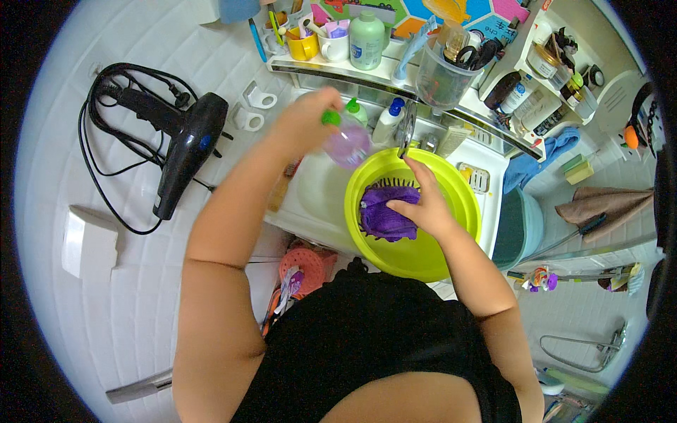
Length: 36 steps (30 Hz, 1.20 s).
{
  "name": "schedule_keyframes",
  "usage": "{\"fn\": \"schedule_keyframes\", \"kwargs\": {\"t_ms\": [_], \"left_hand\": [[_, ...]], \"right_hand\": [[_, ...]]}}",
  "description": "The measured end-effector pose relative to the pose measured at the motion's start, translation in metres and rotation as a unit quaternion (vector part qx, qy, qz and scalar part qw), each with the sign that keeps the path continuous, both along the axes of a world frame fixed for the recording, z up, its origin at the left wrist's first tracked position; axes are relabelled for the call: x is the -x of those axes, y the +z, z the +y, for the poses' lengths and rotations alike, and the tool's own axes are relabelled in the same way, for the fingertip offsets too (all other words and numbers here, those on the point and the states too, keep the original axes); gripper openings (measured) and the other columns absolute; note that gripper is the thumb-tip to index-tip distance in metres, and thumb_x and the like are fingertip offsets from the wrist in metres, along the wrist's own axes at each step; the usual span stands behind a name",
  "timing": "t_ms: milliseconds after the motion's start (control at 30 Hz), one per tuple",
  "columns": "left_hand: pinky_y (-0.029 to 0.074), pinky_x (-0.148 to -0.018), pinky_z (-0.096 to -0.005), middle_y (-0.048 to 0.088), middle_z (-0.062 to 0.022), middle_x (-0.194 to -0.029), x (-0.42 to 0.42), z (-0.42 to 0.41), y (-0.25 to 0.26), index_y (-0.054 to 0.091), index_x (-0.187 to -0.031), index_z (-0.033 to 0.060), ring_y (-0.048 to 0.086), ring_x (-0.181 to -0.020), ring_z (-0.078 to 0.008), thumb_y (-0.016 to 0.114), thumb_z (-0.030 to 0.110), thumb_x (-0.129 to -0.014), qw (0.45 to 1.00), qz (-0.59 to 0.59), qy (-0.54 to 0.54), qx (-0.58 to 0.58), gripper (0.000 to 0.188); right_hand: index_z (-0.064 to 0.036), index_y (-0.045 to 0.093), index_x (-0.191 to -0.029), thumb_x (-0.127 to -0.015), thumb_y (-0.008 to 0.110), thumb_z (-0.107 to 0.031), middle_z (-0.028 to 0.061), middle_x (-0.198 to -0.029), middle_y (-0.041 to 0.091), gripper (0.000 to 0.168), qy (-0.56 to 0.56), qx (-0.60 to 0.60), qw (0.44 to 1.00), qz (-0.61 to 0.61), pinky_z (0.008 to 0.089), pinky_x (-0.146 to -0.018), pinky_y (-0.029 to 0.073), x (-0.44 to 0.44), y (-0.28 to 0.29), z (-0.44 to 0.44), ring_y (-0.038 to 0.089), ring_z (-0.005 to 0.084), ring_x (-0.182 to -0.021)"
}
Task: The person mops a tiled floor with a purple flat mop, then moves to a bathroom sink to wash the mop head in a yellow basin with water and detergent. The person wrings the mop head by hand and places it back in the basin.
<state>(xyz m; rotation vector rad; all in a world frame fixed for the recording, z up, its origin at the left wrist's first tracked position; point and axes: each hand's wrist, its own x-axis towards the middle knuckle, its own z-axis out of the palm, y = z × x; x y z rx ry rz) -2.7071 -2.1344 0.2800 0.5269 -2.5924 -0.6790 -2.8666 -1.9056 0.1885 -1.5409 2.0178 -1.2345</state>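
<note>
A yellow-green plastic basin (463, 232) stands on the white washbasin (317, 232), under a chrome tap (408, 127). Purple cloth with a fringed edge (389, 214) lies in it. My right hand (426, 206) is over the basin's right part, thumb on or just above the cloth, fingers spread towards the tap's end; whether they touch the tap cannot be told. To the upper left, my left hand (312, 119), blurred, has its fingers at the green cap of a clear bottle with light purple liquid (346, 143), which is tilted beside the basin's rim.
Pump bottles (389, 120) and a tube (454, 141) stand behind the basin. Above runs a shelf (338, 71) with cups, a green bottle (367, 41) and a clear container (444, 79). A black hair dryer (190, 137) hangs on the left wall. A blue-green bucket (521, 227) is at right.
</note>
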Motion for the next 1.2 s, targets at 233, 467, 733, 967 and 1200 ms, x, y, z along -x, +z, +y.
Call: {"fn": "schedule_keyframes", "kwargs": {"t_ms": [233, 467, 733, 967, 1200], "left_hand": [[0.045, -0.075, -0.0412, 0.06, -0.0141, -0.093, 0.023, -0.101, -0.021, 0.05, -0.096, 0.0077, 0.057, -0.091, -0.0339, 0.067, 0.002, -0.068, 0.984, -0.071, 0.112, 0.121, 0.033], [0.043, -0.087, -0.0391, 0.054, -0.017, -0.114, 0.032, -0.141, -0.075, 0.05, -0.113, 0.008, 0.052, -0.104, -0.0334, 0.06, -0.001, -0.072, 0.972, -0.033, 0.196, 0.122, 0.043], [0.04, -0.093, -0.0393, 0.04, -0.0181, -0.129, 0.03, -0.083, -0.094, 0.036, -0.133, 0.0092, 0.045, -0.115, -0.0352, 0.058, -0.004, -0.07, 0.946, 0.137, 0.268, 0.118, 0.068], [0.037, -0.097, -0.035, 0.041, -0.0176, -0.132, 0.065, 0.095, -0.154, 0.033, -0.136, 0.004, 0.04, -0.122, -0.0274, 0.064, 0.009, -0.075, 0.93, -0.046, 0.023, -0.365, 0.068], [0.041, -0.094, -0.0406, 0.027, -0.0197, -0.14, 0.11, 0.146, -0.227, 0.019, -0.141, 0.0093, 0.039, -0.121, -0.0328, 0.063, 0.022, -0.078, 0.787, -0.169, 0.329, -0.494, 0.078]], "right_hand": [[-0.004, 0.053, -0.116, -0.064, 0.077, -0.012, 0.0221, -0.125, 0.045, 0.059, -0.053, -0.048, 0.997, 0.026, 0.0393, -0.102, 0.033, 0.018, -0.046, 0.043, 0.042, 0.0362, -0.119], [-0.004, 0.054, -0.114, -0.065, 0.077, -0.013, 0.0215, -0.124, 0.047, 0.055, -0.099, -0.114, 0.988, 0.025, 0.0394, -0.101, 0.034, 0.028, -0.072, 0.061, 0.043, 0.0363, -0.118], [-0.003, 0.051, -0.12, -0.069, 0.074, -0.019, 0.0218, -0.121, 0.049, 0.057, -0.101, -0.184, 0.977, -0.022, 0.0373, -0.101, 0.035, 0.05, -0.106, 0.052, 0.043, 0.0359, -0.117], [-0.019, 0.025, -0.141, -0.078, 0.063, -0.044, 0.0175, -0.144, 0.025, 0.078, 0.004, -0.314, 0.94, 0.136, 0.0441, -0.105, 0.028, 0.045, -0.154, 0.011, 0.029, 0.0349, -0.13], [-0.021, 0.034, -0.138, -0.08, 0.063, -0.04, 0.0141, -0.142, 0.031, 0.068, -0.021, -0.464, 0.872, 0.157, 0.0447, -0.099, 0.035, 0.048, -0.147, 0.004, 0.038, 0.0338, -0.124]]}}
